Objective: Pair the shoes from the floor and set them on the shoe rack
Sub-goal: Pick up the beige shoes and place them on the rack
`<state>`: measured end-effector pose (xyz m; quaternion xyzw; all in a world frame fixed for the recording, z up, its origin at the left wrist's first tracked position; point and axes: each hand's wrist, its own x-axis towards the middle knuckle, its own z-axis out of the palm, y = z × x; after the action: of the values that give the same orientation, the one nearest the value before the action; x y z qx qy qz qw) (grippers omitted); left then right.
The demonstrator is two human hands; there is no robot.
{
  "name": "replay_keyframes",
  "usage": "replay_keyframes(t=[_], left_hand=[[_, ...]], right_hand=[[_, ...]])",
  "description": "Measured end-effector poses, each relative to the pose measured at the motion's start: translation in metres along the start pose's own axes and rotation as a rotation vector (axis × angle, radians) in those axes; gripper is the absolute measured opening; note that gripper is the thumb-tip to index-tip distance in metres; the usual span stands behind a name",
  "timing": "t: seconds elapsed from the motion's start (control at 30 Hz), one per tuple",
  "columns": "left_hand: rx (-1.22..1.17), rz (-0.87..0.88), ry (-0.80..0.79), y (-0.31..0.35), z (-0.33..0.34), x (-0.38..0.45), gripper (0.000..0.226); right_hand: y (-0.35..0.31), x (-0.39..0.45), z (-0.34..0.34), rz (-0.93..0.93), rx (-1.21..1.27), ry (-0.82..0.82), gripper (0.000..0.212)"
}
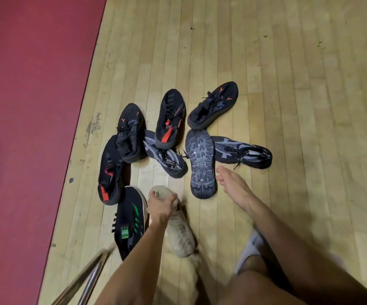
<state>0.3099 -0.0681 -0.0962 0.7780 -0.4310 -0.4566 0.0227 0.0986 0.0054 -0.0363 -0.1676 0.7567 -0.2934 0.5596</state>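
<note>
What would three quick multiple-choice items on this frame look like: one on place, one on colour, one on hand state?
1. Where does the upturned shoe lie?
A. on the red carpet
B. on the wooden floor, just beyond the right hand
C. on a rack

2. What colour are the stripes on the dark shoe beside the left hand?
A. green
B. yellow
C. pink

3. What is the left hand doing?
A. hanging idle
B. gripping the pale shoe
C. pressing flat on the floor

Key: 1 B, its tread faces up on the planks near the right hand. 2 A, green bars show on its upper. 3 B, fingers curl round the pale shoe.
</note>
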Motion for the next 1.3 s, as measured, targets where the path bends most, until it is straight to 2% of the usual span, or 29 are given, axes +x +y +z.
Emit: replay_keyframes(t=[0.07, 0.13, 0.2, 0.3, 0.4, 0.5, 0.57, 0.6, 0.63, 0.7, 0.77, 0.9, 1.0, 1.1, 1.17, 1.3], left_hand=[[0.107, -0.052, 0.082, -0.007, 0.010, 0.006, 0.097], [0.055, -0.091, 0.059, -0.023, 0.022, 0.018, 0.103], [0.112, -0.106, 0.026, -0.035, 0.030, 0.025, 0.107], [0.324, 0.063, 0.103, -0.018, 0.024, 0.013, 0.055], [0.316, 0.115, 0.096, -0.007, 0.019, 0.004, 0.044], [0.395, 0.138, 0.078, -0.012, 0.027, 0.003, 0.057], [0.363, 0.052, 0.106, -0.017, 0.033, 0.011, 0.077], [0.346, 0.070, 0.136, -0.016, 0.033, 0.013, 0.081], [0.305, 0.099, 0.133, -0.014, 0.032, 0.017, 0.074], [0.035, 0.181, 0.001, -0.002, 0.031, 0.015, 0.055], [-0.302, 0.140, -0.194, 0.020, 0.025, -0.003, 0.047], [-0.716, -0.023, -0.555, 0.055, 0.007, -0.019, 0.059], [-0.980, -0.105, -0.769, 0.066, -0.005, -0.023, 0.059], [-1.015, -0.132, -0.873, 0.073, -0.005, -0.028, 0.074], [-0.943, -0.107, -0.827, 0.078, -0.001, -0.032, 0.064], [-0.702, -0.052, -0.671, 0.088, 0.008, -0.048, 0.052]], right_hand=[[0.006, 0.002, 0.003, 0.016, -0.011, -0.006, 0.063], [0.010, 0.002, 0.005, 0.029, -0.022, -0.019, 0.066], [0.012, 0.003, 0.005, 0.028, -0.038, -0.025, 0.064], [0.015, 0.006, 0.005, 0.023, -0.050, -0.026, 0.060], [0.015, 0.007, 0.007, 0.033, -0.063, -0.028, 0.059], [0.012, 0.007, 0.010, 0.028, -0.072, -0.029, 0.060], [0.009, 0.005, 0.011, 0.030, -0.056, -0.038, 0.057], [0.008, 0.004, 0.012, 0.034, -0.042, -0.043, 0.055], [0.007, 0.002, 0.012, 0.038, -0.030, -0.048, 0.055], [0.004, -0.001, 0.014, 0.046, -0.010, -0.043, 0.067], [-0.001, -0.003, 0.017, 0.055, 0.000, -0.034, 0.078], [-0.009, -0.009, 0.025, 0.079, 0.052, -0.033, 0.088], [-0.013, -0.007, 0.028, 0.102, 0.053, -0.019, 0.092], [-0.022, -0.011, 0.026, 0.144, 0.229, -0.077, 0.074], [-0.026, -0.014, 0.026, 0.143, 0.329, -0.108, 0.055], [-0.021, -0.016, 0.023, 0.155, 0.406, -0.067, 0.073]])
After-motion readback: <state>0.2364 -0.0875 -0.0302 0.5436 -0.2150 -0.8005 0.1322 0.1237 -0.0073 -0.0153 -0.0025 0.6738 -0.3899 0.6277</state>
